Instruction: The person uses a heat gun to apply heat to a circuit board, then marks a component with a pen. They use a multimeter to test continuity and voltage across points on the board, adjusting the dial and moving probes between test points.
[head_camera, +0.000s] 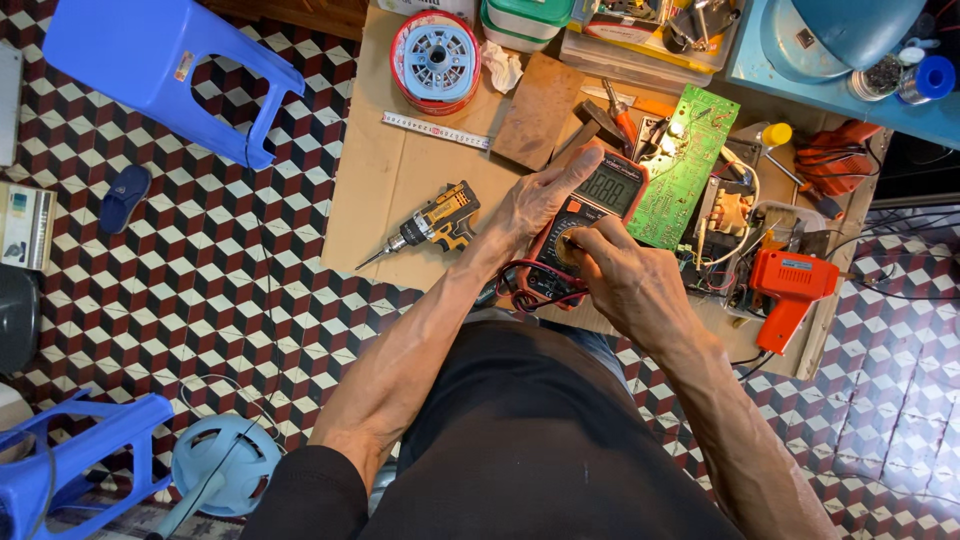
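Covering most of the low desk (370, 200) is a flat sheet of brown cardboard, matte and slightly scuffed, sitting over a floor (200, 290) of glossy red, white and black cube-pattern tile. Blue moulded plastic stool (160, 60) at top left, smooth and rigid. Round red-rimmed spool (436, 62) with a pale ribbed hub near the desk's far edge. Orange pistol-shaped tool (792, 290) at right, hard plastic shell, cables trailing around it. Green circuit board (685, 165) lies just right of the meter, thin, stiff, likely fragile at the solder side; best handled by the edges. Yellow-black cordless drill (435, 222) lies on its side left of the hands, apart from them. Multimeter (590, 215) is at desk centre near the front edge, tilted, red rubbery bumper around a dark body with a grey display; looks light, rigid, grippy at the sides, so hold it by the bumper edges, not the screen. Left hand (535, 205) wraps its left side, fingers extended along the top edge. Right hand (625, 275) is curled, fingertips pinching the rotary dial (570, 247). Red and black test leads (525, 290) loop limply below the meter.
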